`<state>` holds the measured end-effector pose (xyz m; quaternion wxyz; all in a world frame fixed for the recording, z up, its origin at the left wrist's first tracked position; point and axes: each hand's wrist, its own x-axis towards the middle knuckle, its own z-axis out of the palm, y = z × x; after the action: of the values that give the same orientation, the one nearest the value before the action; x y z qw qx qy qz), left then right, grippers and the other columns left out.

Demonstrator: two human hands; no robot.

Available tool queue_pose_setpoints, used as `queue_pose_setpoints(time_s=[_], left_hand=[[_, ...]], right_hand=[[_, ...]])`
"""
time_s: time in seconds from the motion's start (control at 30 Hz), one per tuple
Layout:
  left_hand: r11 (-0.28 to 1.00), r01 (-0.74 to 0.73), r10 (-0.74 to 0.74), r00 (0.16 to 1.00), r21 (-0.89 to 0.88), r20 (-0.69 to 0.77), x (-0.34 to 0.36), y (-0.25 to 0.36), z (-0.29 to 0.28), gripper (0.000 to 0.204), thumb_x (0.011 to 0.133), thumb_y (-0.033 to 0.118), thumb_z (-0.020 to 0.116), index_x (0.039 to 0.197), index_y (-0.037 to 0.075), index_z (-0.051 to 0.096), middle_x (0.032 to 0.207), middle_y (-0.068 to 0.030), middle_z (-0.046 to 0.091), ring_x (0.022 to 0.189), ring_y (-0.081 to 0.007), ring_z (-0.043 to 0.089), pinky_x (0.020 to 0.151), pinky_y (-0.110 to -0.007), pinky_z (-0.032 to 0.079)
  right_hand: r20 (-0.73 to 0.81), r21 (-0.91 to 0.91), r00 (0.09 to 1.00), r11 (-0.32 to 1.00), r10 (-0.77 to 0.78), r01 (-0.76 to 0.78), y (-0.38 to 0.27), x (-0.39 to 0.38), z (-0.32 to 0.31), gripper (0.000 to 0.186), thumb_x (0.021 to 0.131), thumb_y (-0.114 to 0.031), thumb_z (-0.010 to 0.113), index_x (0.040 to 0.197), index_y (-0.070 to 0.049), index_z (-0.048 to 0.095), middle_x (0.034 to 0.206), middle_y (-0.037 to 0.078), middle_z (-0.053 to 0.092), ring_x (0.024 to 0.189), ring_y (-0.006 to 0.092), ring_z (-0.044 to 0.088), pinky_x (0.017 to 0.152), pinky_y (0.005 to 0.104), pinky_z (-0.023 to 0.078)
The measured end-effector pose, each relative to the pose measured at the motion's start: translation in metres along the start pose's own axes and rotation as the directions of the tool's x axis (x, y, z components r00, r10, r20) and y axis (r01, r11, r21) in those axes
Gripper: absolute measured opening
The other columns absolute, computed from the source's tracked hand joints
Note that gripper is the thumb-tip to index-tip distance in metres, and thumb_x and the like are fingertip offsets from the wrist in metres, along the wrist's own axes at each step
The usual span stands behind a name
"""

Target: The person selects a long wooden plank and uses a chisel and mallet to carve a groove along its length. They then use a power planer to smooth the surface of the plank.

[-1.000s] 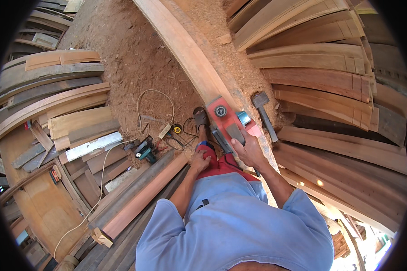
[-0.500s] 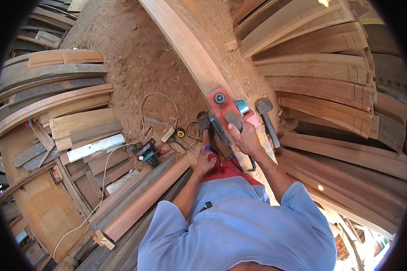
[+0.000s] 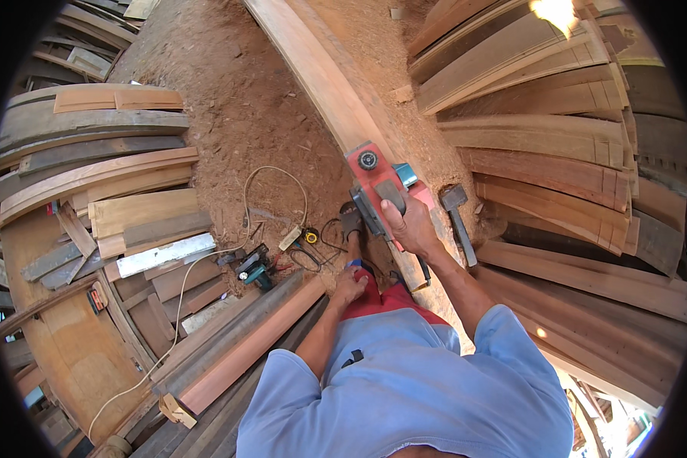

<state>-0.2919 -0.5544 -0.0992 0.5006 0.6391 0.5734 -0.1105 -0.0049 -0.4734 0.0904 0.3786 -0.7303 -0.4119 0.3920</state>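
Red planer advanced up the plank (right hand grip), edges clear.

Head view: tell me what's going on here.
A person in a blue shirt holds a red electric planer with the right hand, set on a long wooden plank that runs away across the sawdust-covered ground. The left hand rests low by the red shorts, holding no tool. A hammer lies beside the plank, and stacked boards surround the spot.

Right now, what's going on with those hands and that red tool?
Right hand gripping red power planer on long plank. Left hand resting at thigh. Hammer beside plank.
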Motion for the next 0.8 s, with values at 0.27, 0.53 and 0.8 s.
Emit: queue_pose_setpoints(time_s=[0.27,0.53,0.8], left_hand=[[0.992,-0.116,0.115,0.993,0.044,0.025,0.004,0.025,0.000,0.055,0.087,0.035,0.070,0.131,0.002,0.063,0.137,-0.0230,0.060,0.131,-0.0374,0.053,0.114,-0.043,0.039],[0.954,-0.294,0.298,0.929,-0.049,0.221,-0.001,0.070,0.008,0.075,0.086,0.038,0.073,0.145,0.001,0.047,0.137,-0.0295,0.056,0.129,-0.0438,0.052,0.112,-0.048,0.041],[0.960,-0.273,0.280,0.920,-0.065,0.276,0.002,0.088,0.019,0.074,0.080,0.034,0.079,0.138,-0.001,0.048,0.132,-0.0274,0.058,0.125,-0.0433,0.053,0.110,-0.048,0.041]], right_hand=[[-0.048,0.008,0.998,0.999,-0.036,0.036,-0.007,0.020,0.008,0.066,0.095,-0.060,0.055,0.104,0.005,0.065,0.069,0.019,0.062,0.066,0.0297,0.063,0.065,0.0435,0.050],[-0.064,-0.028,0.997,0.999,-0.032,0.030,-0.026,0.053,0.016,0.063,0.095,-0.057,0.055,0.099,0.005,0.066,0.069,0.022,0.062,0.067,0.0348,0.064,0.066,0.0453,0.050],[-0.064,-0.019,0.996,0.997,-0.070,0.068,-0.043,0.081,0.022,0.065,0.096,-0.057,0.054,0.097,0.007,0.066,0.071,0.025,0.063,0.071,0.0385,0.066,0.068,0.0470,0.051]])
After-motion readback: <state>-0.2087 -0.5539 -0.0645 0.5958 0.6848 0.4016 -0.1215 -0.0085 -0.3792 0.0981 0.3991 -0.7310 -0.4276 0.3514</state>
